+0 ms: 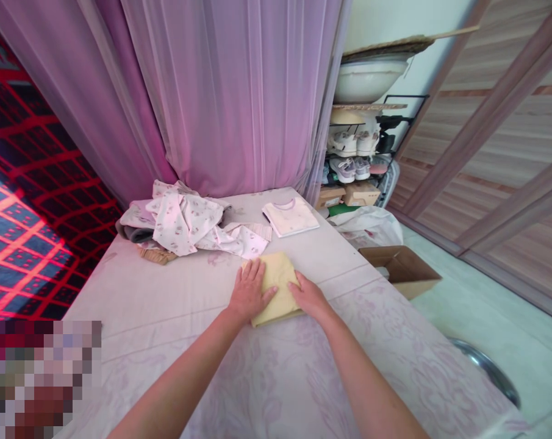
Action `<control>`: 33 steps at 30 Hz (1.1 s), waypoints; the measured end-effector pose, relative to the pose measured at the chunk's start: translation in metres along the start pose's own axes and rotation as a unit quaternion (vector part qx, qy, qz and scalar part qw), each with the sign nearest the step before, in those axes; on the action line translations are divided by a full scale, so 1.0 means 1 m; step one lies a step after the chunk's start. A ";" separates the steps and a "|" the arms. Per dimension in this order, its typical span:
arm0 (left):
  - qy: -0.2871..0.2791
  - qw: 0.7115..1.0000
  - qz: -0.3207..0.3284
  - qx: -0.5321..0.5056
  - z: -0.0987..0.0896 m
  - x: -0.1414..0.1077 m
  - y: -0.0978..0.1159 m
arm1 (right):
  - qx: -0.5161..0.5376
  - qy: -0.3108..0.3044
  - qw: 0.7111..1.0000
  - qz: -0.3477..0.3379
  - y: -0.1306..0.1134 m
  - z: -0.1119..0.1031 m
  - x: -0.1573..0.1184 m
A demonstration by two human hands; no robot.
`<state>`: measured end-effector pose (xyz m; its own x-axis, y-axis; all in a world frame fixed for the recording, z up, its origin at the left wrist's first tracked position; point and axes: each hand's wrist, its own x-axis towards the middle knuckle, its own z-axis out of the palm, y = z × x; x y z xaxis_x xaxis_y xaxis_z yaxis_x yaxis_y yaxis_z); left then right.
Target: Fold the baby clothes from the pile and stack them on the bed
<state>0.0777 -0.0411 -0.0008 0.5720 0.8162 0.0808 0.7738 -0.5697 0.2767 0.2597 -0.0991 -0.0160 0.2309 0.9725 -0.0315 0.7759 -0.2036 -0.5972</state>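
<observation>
Folded yellow cloth [276, 288] lies mid-frame on the pale floral cover [394, 347], its long axis running away from me toward the curtain [239, 97]. My left hand [250, 291] and right hand [308, 297] press open and flat on its two sides, gripping nothing.

Plain pale-yellow folded cloth [276, 274]; white garment [184, 219] printed with small pinkish motifs, perhaps animals; mauve-floral bedsheet [276, 390]; red-and-navy checked fabric [24, 244].

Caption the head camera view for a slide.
Left hand and right hand rest on a folded yellow cloth, with a folded white shirt beyond it.
</observation>
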 end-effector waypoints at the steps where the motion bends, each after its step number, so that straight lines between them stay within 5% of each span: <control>1: -0.006 1.000 -0.004 0.006 0.003 -0.001 -0.002 | -0.034 -0.015 0.999 0.016 -0.004 -0.003 -0.002; 5: -0.031 0.999 -0.027 0.006 0.008 -0.006 -0.005 | -0.149 0.007 0.988 0.031 -0.019 -0.015 -0.007; 9: 0.004 0.999 -0.037 0.011 0.009 -0.010 0.002 | -0.143 0.082 0.981 -0.106 -0.033 -0.013 0.003; 12: 0.034 0.999 -0.019 0.007 0.014 -0.016 0.009 | -0.153 0.039 0.971 -0.180 -0.039 -0.001 0.016; 17: 0.027 0.999 -0.037 0.000 0.026 -0.027 0.012 | -0.179 -0.025 0.971 -0.155 -0.031 0.019 0.031; 24: 0.030 0.998 -0.049 -0.008 0.029 -0.026 0.019 | -0.187 -0.035 0.967 -0.171 -0.022 0.027 0.037; 29: -0.026 0.993 -0.054 -0.104 0.020 -0.026 0.007 | -0.005 -0.021 0.992 -0.124 -0.017 0.017 0.046; 33: 0.050 0.937 -0.152 -0.312 0.009 -0.027 -0.015 | 0.176 0.031 0.984 0.011 0.002 0.000 0.048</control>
<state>0.0530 -0.0556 -0.0160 0.2986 0.9543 -0.0115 0.5697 -0.1686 0.8044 0.2725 -0.0533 -0.0185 0.2893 0.9572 -0.0040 0.5216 -0.1612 -0.8378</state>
